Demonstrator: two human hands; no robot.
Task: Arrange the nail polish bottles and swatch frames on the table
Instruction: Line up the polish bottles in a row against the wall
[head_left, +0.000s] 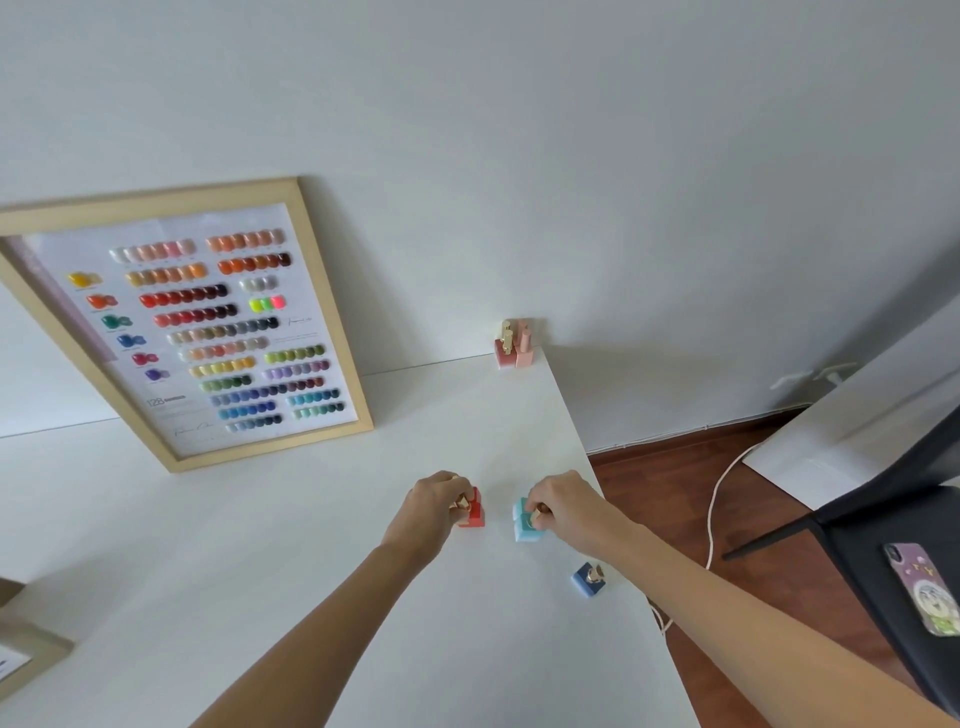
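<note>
Near the middle of the frame your left hand (439, 506) closes over the gold cap of the red bottles (474, 512), hiding how many stand there; your right hand (563, 506) grips the cap of the light blue bottles (524, 522) just beside them. A dark blue bottle (588, 578) stands alone lower right, near the table (311, 545) edge. Pink bottles (513, 345) cluster at the far corner. The large swatch frame (176, 322) leans against the wall upper left; another frame (26, 660) is cut off at lower left.

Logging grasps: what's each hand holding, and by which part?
Left hand grips the red bottles by their gold caps. Right hand grips the light blue bottles by the caps too. Both sets rest on the table.
</note>
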